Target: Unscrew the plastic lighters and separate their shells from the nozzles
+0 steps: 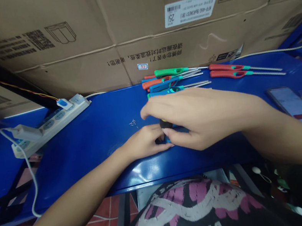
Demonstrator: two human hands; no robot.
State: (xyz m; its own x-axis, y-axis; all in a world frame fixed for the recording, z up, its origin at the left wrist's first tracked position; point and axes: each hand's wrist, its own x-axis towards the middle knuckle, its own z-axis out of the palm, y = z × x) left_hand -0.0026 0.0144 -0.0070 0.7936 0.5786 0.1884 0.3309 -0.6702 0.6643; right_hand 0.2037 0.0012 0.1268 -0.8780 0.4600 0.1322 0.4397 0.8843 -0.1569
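Observation:
My right hand [198, 116] is closed around the black handle of a screwdriver [165, 123], which has a bit of yellow at its top; its tip is out of sight. Just beneath and to the left, my left hand [147, 141] rests on the blue table with its fingers pinched together. A small bluish piece [168, 139] shows between the two hands, mostly covered by fingers, so its kind cannot be made out. Several tiny screws [133, 123] lie in a loose pile beyond my left hand.
Behind the hands lie several long-necked lighters [163, 83], with two red lighters [228, 70] to their right. A power strip [53, 122] with plugs and cables stands at left. A phone [289, 104] lies at right. Cardboard boxes [76, 56] wall off the back.

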